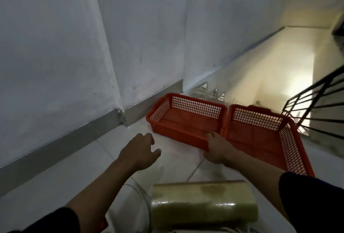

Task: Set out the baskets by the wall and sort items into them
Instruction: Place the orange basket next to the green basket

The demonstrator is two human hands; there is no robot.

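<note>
Two shallow red mesh baskets stand side by side on the tiled floor near the wall. The left basket (188, 119) is the one closer to the wall's skirting; the right basket (264, 134) touches its right side. My right hand (217, 149) grips the near rim of the left basket at its right corner. My left hand (139, 151) hovers over the floor just left of that basket, fingers apart, holding nothing. Both baskets look empty.
A roll wrapped in clear plastic (202, 203) lies close below me, with a pale round object (134, 205) beside it. A grey skirting (74, 139) runs along the white wall. A black stair railing (320, 106) and a stairwell drop lie right of the baskets.
</note>
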